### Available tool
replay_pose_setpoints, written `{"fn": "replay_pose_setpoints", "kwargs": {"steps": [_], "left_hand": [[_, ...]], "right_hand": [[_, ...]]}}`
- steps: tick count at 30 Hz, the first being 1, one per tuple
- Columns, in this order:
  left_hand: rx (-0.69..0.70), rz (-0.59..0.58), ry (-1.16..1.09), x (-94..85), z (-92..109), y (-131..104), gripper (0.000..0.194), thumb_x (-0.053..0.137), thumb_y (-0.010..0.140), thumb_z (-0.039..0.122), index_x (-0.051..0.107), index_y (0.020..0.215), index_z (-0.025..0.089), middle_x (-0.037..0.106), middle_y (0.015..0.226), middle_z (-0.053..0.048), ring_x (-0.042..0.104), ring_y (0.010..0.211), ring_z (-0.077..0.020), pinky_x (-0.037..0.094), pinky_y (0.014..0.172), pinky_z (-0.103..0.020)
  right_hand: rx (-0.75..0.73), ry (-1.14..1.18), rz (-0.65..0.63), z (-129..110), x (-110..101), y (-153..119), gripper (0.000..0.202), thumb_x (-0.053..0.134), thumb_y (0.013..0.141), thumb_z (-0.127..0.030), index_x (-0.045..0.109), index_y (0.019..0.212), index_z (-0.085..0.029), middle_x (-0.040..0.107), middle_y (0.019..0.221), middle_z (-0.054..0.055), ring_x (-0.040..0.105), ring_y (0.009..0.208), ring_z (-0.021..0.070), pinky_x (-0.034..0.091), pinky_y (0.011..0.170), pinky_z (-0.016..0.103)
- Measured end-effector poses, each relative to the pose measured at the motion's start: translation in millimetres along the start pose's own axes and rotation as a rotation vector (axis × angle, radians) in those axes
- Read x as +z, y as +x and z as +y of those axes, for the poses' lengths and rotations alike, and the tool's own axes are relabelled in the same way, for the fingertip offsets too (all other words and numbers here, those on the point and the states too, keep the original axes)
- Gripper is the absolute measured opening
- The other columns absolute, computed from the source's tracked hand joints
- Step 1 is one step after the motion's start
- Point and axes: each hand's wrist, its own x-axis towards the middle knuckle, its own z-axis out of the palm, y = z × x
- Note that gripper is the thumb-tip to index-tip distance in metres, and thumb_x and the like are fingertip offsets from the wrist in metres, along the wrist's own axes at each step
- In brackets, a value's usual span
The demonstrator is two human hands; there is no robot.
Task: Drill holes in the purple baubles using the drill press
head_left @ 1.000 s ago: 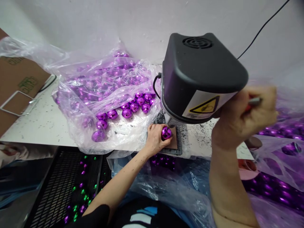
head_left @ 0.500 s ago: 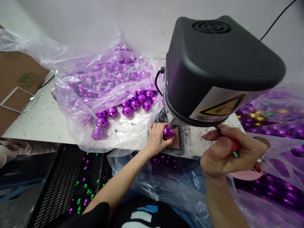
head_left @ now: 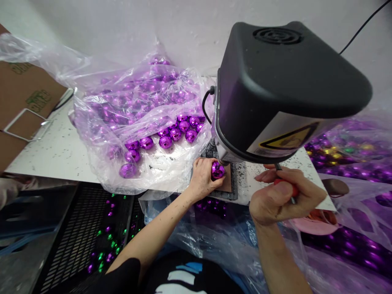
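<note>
My left hand (head_left: pixel 203 176) is closed around a shiny purple faceted ball (head_left: pixel 217 170), holding it on a small brown board (head_left: pixel 227 184) under a black-housed bench machine (head_left: pixel 288 81). The tool end above the ball is mostly hidden by the housing. Below the machine's right side, my right hand (head_left: pixel 284 196) wraps round a lever handle with a red grip (head_left: pixel 288 187); its thumb lies over the grip. More purple balls (head_left: pixel 165 142) spill from the mouth of a clear plastic bag (head_left: pixel 101 163) left of my left hand.
A cardboard box (head_left: pixel 24 98) stands at the far left of the white table (head_left: pixel 52 151). Beneath, a black crate (head_left: pixel 73 232) has purple and green beads by it. At right lie bagged purple balls (head_left: pixel 352 245), a pink dish-like item (head_left: pixel 317 226) and a brown round object (head_left: pixel 336 187).
My right hand has moved a little to the left with the red-gripped lever. My left hand and the purple ball stay in place under the machine. The view has shifted slightly.
</note>
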Motion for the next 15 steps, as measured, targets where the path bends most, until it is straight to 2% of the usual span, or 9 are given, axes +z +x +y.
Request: {"fn": "replay_pose_setpoints", "kwargs": {"steps": [4,9,12,15], "left_hand": [[-0.026,-0.035,-0.006,-0.8,0.3,1.0,0.04,0.073,0.079,0.032,0.054,0.113,0.022,0.063,0.111,-0.006,0.055,0.11,-0.0262,0.037,0.104,-0.042],[-0.024,-0.032,-0.02,-3.6,1.4,-0.2,0.04,0.075,0.077,0.031,0.055,0.11,0.02,0.063,0.106,-0.006,0.055,0.104,-0.0254,0.037,0.103,-0.043],[-0.01,-0.026,-0.023,-3.7,1.4,-0.2,0.038,0.074,0.077,0.031,0.056,0.109,0.02,0.063,0.103,-0.005,0.055,0.102,-0.0252,0.037,0.102,-0.043],[-0.012,-0.036,-0.038,-2.7,1.8,1.5,0.038,0.074,0.078,0.03,0.056,0.109,0.02,0.063,0.103,-0.005,0.055,0.103,-0.0253,0.037,0.103,-0.044]], "right_hand": [[0.027,0.028,-0.009,6.1,-0.4,-7.7,0.013,0.049,0.088,-0.028,0.06,0.093,-0.023,0.047,0.063,-0.002,0.052,0.054,0.0107,0.05,0.057,0.031],[0.012,0.001,-0.074,17.2,-8.0,-23.1,0.013,0.049,0.088,-0.026,0.059,0.095,-0.023,0.05,0.061,-0.003,0.058,0.062,0.0121,0.054,0.067,0.033],[-0.014,-0.018,-0.111,12.0,-12.0,0.4,0.021,0.053,0.089,-0.037,0.062,0.086,-0.019,0.053,0.063,-0.002,0.057,0.059,0.01,0.052,0.064,0.029],[-0.007,-0.089,-0.133,5.6,-3.6,50.9,0.033,0.048,0.093,-0.042,0.065,0.091,-0.013,0.055,0.068,0.0,0.053,0.052,0.0056,0.037,0.049,0.02]]}}
